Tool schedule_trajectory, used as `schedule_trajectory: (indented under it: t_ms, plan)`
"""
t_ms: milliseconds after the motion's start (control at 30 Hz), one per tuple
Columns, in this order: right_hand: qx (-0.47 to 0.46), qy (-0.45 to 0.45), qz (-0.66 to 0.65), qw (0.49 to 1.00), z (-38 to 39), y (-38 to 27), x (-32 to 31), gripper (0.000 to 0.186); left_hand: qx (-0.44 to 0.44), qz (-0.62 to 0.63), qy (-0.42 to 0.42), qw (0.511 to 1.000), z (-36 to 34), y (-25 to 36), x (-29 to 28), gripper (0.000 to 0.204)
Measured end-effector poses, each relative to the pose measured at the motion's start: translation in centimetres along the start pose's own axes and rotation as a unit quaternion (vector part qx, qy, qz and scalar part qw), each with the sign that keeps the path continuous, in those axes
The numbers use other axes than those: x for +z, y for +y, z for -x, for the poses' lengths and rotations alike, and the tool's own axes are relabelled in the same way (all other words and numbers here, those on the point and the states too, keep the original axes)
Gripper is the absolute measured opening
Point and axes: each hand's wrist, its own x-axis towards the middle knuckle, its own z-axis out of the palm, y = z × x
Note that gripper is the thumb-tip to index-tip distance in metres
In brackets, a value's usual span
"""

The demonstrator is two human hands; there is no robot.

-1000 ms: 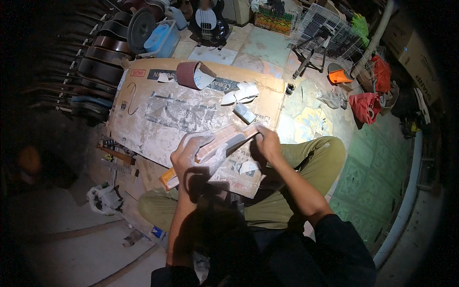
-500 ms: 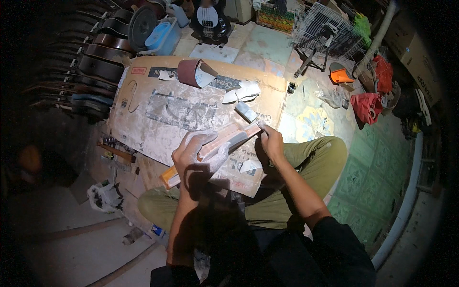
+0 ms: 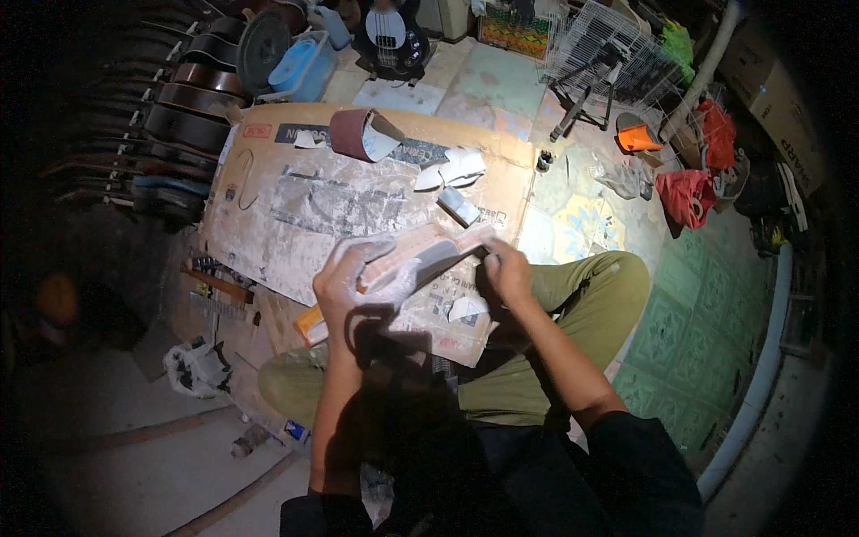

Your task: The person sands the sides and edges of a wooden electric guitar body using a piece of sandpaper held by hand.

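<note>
My left hand (image 3: 349,286), white with dust, is closed around a long, pale pinkish, dust-coated wooden piece (image 3: 407,251), which has a grey band along its side and an orange end (image 3: 310,324) at lower left. My right hand (image 3: 506,273) grips the piece's upper right end, fingers bent. Below the hands lies a dusty cardboard sheet (image 3: 250,224). On it, just beyond the piece, rest a grey rectangular block (image 3: 458,206), torn white paper (image 3: 452,168) and a curled maroon sanding sheet (image 3: 349,136). A small white scrap (image 3: 468,310) lies by my right hand.
A row of guitars (image 3: 188,130) lines the left side. A blue tub (image 3: 300,72), black guitar (image 3: 391,45), wire cage (image 3: 608,45), black stand (image 3: 582,98), orange object (image 3: 637,137) and red bag (image 3: 684,199) stand around the cardboard. My crossed legs (image 3: 591,295) flank the near edge.
My left hand and the wooden piece have shifted slightly left and up. My right hand has moved a little to the right, still gripping the far end.
</note>
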Motion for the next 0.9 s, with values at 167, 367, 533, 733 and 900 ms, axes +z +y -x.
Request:
schedule_trajectory:
  t_ms: [167, 367, 533, 733, 900]
  plan:
    - [-0.06, -0.003, 0.008, 0.998, 1.5, -0.8, 0.7, 0.035, 0.036, -0.003, 0.011, 0.999, 0.3, -0.6, 0.0, 0.031]
    - [0.003, -0.013, -0.007, 1.0, 0.4, -0.3, 0.9, 0.035, 0.02, 0.003, 0.01, 1.0, 0.1, -0.7, -0.3, 0.032]
    - [-0.033, 0.02, 0.009, 0.999, 1.1, 1.4, 0.6, 0.036, 0.05, -0.01, 0.012, 0.999, -0.4, -0.6, 0.3, 0.033]
    - [-0.08, -0.023, 0.019, 0.996, 3.0, -3.5, 0.4, 0.036, 0.022, 0.008, 0.015, 1.0, -0.1, -1.0, -0.3, 0.033]
    - [-0.01, -0.008, 0.019, 1.0, 0.1, 0.9, 0.8, 0.039, 0.016, 0.003, 0.018, 1.0, -0.4, -0.6, 0.1, 0.034]
